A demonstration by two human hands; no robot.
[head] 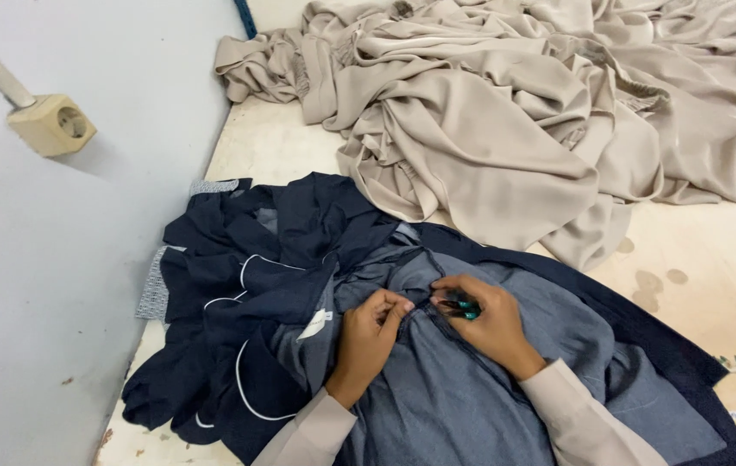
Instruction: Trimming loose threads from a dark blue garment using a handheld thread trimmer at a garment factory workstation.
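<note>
Navy garment (247,285) lies bunched at the bench's (696,259) left; the left hand (368,332) pinches its seam while the right hand (493,319) pinches small teal snips (463,305) (blades hidden). Best to hold cloth taut, cutting thread only.

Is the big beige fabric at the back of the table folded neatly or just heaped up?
Heaped up. The beige fabric lies in loose, crumpled folds across the pale table, with no flat layers or squared edges.

Garment pile (299,285) lies on table (696,259), draped cloth (506,112) behind it.
</note>
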